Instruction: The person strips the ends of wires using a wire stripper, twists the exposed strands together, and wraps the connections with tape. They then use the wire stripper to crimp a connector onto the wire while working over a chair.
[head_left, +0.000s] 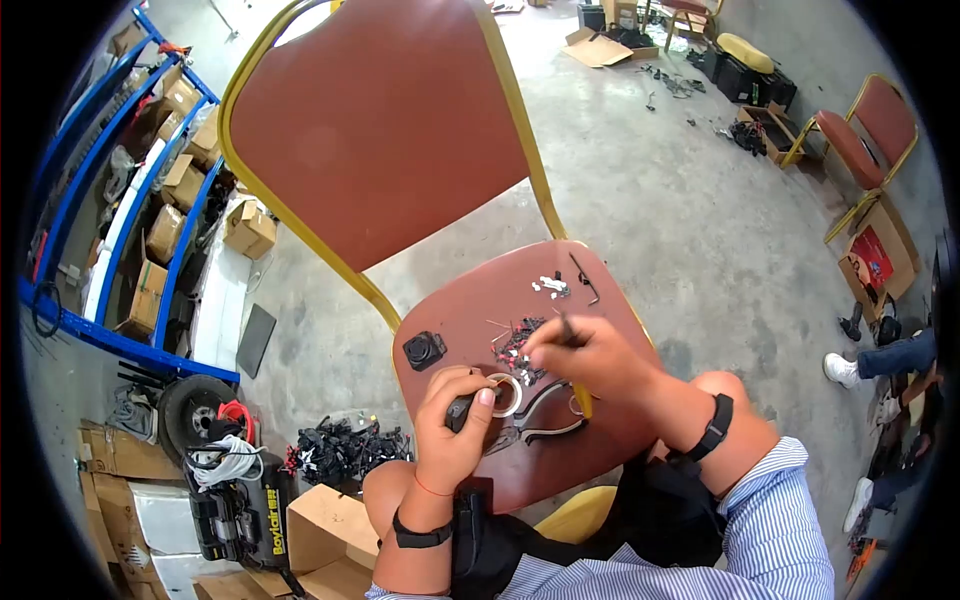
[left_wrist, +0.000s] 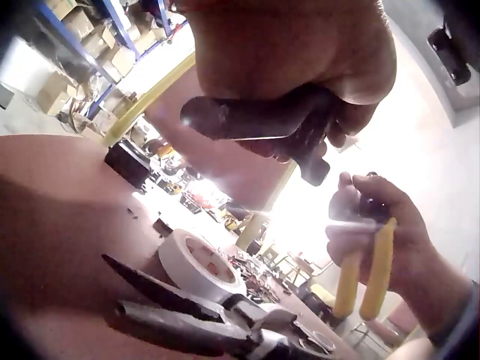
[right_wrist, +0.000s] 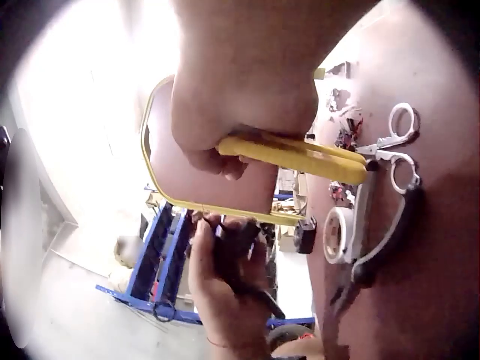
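Observation:
My left hand [head_left: 450, 425] grips a dark, rounded black piece [left_wrist: 240, 120] with a narrower part sticking out, above the chair's seat. To its right, my right hand [head_left: 600, 360] holds yellow-handled pliers [right_wrist: 292, 159], their handles pointing down out of the fist in the left wrist view; the fingers hide part of them. A roll of white tape [head_left: 512, 397] lies on the seat between the hands. Beside it are black-handled pliers [head_left: 552, 433] and, in the right wrist view, scissors [right_wrist: 405, 124]. Small red, black and white connectors [head_left: 515, 340] are heaped beyond the tape.
The red-brown chair seat [head_left: 460, 290] carries a black boxy part [head_left: 424, 350], white bits [head_left: 552, 286] and a hex key [head_left: 585, 280]. A dark cable pile [head_left: 345, 452] and a cardboard box [head_left: 330, 530] are on the floor at left. Blue shelving [head_left: 120, 200] stands farther left.

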